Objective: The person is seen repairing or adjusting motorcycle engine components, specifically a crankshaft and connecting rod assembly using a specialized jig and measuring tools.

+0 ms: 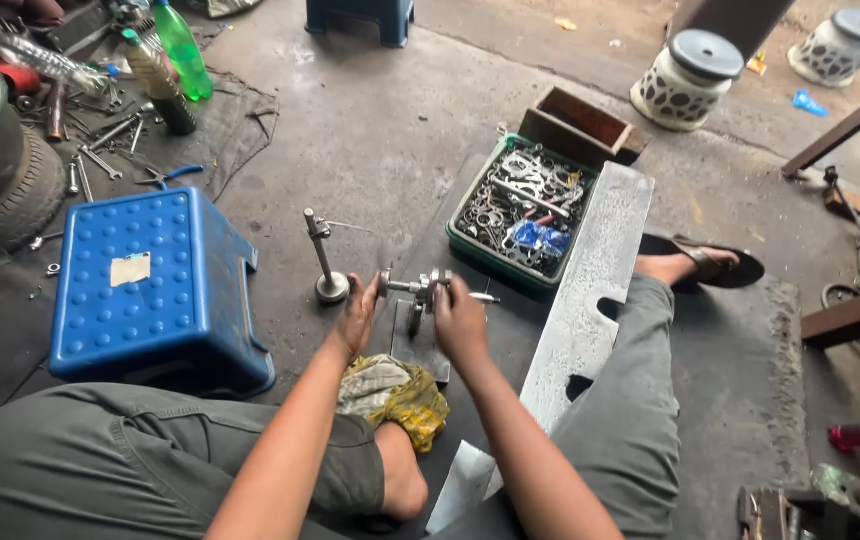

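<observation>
Two bare hands meet over a small metal shaft assembly with round ends (418, 288), which lies crosswise in front of the person, its long axis running left to right and roughly level. The left hand (358, 315) is closed around the shaft's left end, fingers curled over it. The right hand (458, 322) is clamped on the right part, with a thin rod tip sticking out past it toward the right. The assembly sits above a small dark flat metal plate (420, 350) lying on the floor between the person's knees.

Open room is narrow here. Just left of the left hand stands an upright slim metal post on a round base (323, 255), close but not touching. Farther left a blue plastic step stool with a studded top (150, 285) blocks that side. To the right a long grey steel plate with notched edges (590, 290) runs diagonally away, and beyond the hands a green plastic crate full of spanners and metal parts (525, 210) borders it. A crumpled yellow and white rag (395, 395) lies just below the hands, against the knee.

The surface is stained grey concrete floor (380, 130), with loose wrenches and green plastic bottles (175, 55) scattered at upper left on a dark mat.
</observation>
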